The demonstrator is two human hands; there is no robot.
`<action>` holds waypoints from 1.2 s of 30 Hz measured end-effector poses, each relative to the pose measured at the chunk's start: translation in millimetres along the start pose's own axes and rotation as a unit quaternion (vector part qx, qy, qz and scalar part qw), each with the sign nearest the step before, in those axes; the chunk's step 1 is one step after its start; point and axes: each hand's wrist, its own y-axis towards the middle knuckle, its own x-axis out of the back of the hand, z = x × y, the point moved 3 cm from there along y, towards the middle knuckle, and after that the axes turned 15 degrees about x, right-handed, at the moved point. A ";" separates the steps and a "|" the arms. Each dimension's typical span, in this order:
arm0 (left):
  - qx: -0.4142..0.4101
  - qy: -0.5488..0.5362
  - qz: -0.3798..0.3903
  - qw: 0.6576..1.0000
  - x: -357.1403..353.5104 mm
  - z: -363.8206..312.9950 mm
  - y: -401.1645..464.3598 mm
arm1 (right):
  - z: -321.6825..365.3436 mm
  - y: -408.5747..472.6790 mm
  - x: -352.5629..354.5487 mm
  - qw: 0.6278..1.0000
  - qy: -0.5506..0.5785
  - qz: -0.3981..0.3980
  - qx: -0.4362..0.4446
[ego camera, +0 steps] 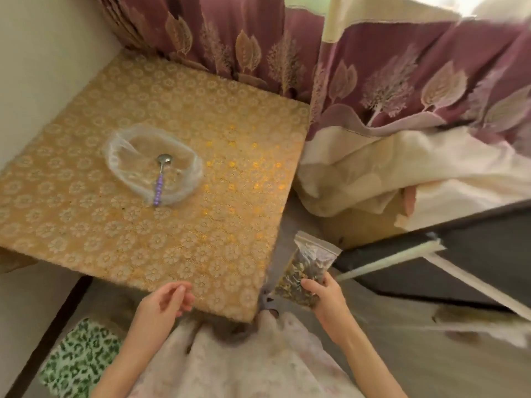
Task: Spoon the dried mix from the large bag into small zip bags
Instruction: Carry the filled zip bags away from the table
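A large clear bag (184, 179) lies on the yellow flowered table (230, 202), its mouth rolled open and only a little mix inside. A metal spoon with a purple beaded handle (159, 185) rests in it, bowl up and away from me. My right hand (324, 297) grips a small zip bag (307, 265) filled with dried mix, held off the table's right edge over the floor. Over the table's near edge, my left hand (166, 300) hovers with fingers loosely curled, holding nothing.
Purple leaf-patterned curtains (402, 81) hang behind and to the right of the table. A cream blanket (373, 173) lies on a dark bed frame (459, 254) at right. A green patterned cushion (77, 357) sits at lower left. A wall borders the table's left side.
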 end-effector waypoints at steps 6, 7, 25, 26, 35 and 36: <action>-0.042 0.071 0.122 0.989 -60.0 -17.7 -19.9 | -19.0 -107.1 74.5 0.961 0.220 -0.164 0.041; -0.049 0.082 0.147 0.984 -74.2 -20.6 -24.6 | -22.8 -123.4 87.2 0.949 0.248 -0.190 0.049; -0.198 0.257 0.411 0.852 -398.1 33.4 -255.7 | -157.1 -405.7 347.5 0.751 0.386 -0.522 0.116; -0.195 0.256 0.415 0.851 -413.8 39.7 -272.7 | -163.0 -418.1 359.4 0.737 0.397 -0.533 0.118; -0.206 0.357 0.489 0.769 -554.8 80.4 -365.2 | -206.8 -492.6 454.8 0.600 0.484 -0.615 0.165; -0.208 0.374 0.495 0.756 -572.5 84.8 -371.3 | -210.4 -497.3 467.4 0.585 0.490 -0.623 0.173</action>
